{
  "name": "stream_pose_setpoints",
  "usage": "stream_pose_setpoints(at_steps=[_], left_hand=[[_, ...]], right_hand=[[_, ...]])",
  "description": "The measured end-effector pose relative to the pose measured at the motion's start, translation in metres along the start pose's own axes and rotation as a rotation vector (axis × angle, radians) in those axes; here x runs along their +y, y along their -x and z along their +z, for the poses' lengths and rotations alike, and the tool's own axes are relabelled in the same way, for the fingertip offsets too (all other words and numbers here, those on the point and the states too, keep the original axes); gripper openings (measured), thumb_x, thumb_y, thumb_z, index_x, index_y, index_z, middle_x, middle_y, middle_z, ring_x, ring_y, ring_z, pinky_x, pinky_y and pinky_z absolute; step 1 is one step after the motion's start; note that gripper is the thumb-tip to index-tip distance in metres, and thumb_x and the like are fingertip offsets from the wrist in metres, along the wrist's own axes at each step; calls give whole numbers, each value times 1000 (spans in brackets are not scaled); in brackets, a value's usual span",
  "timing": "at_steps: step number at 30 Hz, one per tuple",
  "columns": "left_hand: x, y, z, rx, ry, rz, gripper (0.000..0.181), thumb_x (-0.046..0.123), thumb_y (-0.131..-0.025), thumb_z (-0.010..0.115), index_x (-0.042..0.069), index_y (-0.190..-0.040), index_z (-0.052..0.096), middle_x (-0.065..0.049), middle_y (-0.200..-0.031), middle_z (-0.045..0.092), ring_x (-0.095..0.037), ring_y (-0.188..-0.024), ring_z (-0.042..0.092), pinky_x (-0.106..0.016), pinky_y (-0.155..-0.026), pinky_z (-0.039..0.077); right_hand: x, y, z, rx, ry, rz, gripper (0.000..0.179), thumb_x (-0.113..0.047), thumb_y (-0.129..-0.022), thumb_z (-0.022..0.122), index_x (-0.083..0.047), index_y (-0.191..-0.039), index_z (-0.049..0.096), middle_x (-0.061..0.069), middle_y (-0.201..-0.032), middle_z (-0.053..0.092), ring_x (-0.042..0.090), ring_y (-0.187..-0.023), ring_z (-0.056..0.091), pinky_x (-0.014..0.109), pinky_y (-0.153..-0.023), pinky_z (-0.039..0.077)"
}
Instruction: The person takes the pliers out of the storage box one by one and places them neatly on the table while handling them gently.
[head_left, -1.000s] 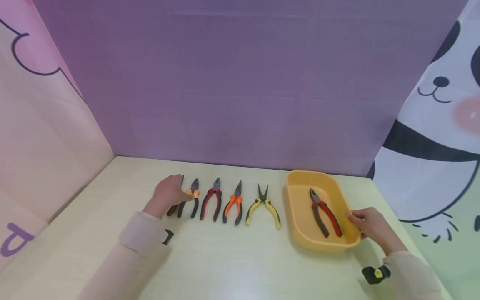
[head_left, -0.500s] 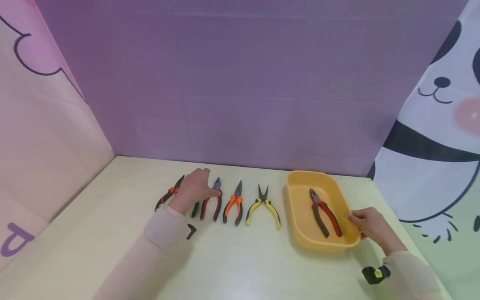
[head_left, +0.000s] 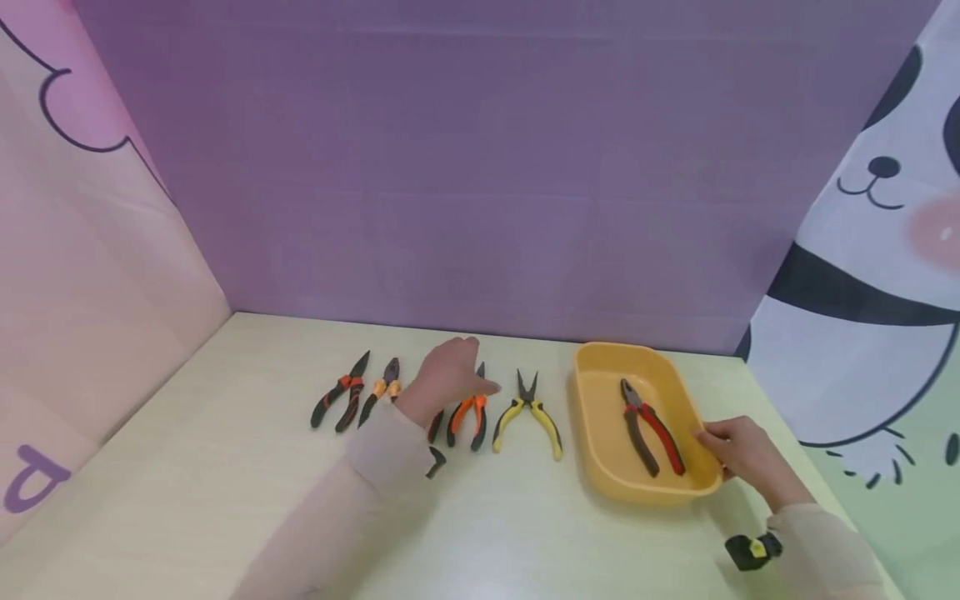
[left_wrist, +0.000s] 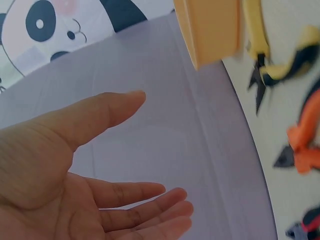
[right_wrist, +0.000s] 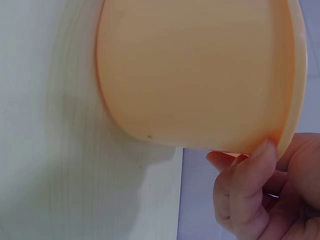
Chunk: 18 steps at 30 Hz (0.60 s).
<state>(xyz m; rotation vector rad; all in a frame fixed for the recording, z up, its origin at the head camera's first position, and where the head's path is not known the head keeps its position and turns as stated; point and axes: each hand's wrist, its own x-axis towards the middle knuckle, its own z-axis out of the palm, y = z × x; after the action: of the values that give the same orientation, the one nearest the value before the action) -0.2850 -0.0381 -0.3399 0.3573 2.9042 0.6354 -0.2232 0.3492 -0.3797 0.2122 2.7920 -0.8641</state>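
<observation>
My left hand (head_left: 442, 379) hovers over the row of pliers, thumb and fingers apart with nothing between them, as the left wrist view shows too. Beneath it, red-handled pliers (head_left: 435, 427) are mostly hidden. Just right are orange-and-black long-nose pliers (head_left: 477, 402), partly covered, then yellow-and-black needle-nose pliers (head_left: 546, 423). To the left lie black-and-red long-nose pliers (head_left: 345, 381) and light-orange-and-black pliers (head_left: 381, 387). My right hand (head_left: 744, 454) pinches the right rim of a yellow plastic tray (head_left: 598, 408). Inside the tray are red-and-brown pliers (head_left: 660, 433).
Everything stands on a pale wooden table (head_left: 495, 517). A purple backdrop (head_left: 480, 167) rises behind its far edge. Printed panels flank both sides, with a panda (head_left: 862, 275) on the right one.
My left hand has moved rightward along the row, uncovering the two leftmost pliers and now covering the red-handled pliers. The right hand and the tray have stayed in place.
</observation>
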Motion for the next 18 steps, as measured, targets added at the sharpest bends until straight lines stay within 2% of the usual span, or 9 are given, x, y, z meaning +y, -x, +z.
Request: stream_pose_setpoints(at_steps=[5, 9, 13, 18], left_hand=[[19, -3, 3, -4, -25, 60, 65, 41, -80, 73, 4, -129, 50, -9, -121, 59, -26, -110, 55, -38, -91, 45], [35, -5, 7, -16, -4, 90, 52, 41, -79, 73, 5, -114, 57, -4, -103, 62, -21, -96, 57, -33, -83, 46], [51, -10, 13, -33, -3, 130, 42, 43, -79, 73, 8, -97, 57, 0, -84, 58, -17, -79, 55, -30, -70, 45], [70, -14, 24, -51, 13, 153, 37, 42, -78, 74, 12, -86, 54, 1, -76, 54, -14, -70, 49, -27, -61, 41]], right_hand=[[-1, 0, 0, -5, -1, 2, 39, -17, -97, 50, 16, -117, 54, 8, -77, 62, 16, -60, 57, 31, -58, 53], [-1, -1, -2, -6, 3, -2, 39, -17, -98, 50, 16, -117, 54, 8, -78, 62, 16, -61, 57, 31, -59, 52], [0, -1, -3, -12, 4, 20, 41, -19, -98, 50, 16, -120, 52, 9, -80, 62, 16, -62, 57, 31, -60, 53], [1, -1, -1, -11, 2, 18, 43, -20, -98, 50, 16, -120, 52, 9, -80, 62, 16, -62, 57, 31, -59, 53]])
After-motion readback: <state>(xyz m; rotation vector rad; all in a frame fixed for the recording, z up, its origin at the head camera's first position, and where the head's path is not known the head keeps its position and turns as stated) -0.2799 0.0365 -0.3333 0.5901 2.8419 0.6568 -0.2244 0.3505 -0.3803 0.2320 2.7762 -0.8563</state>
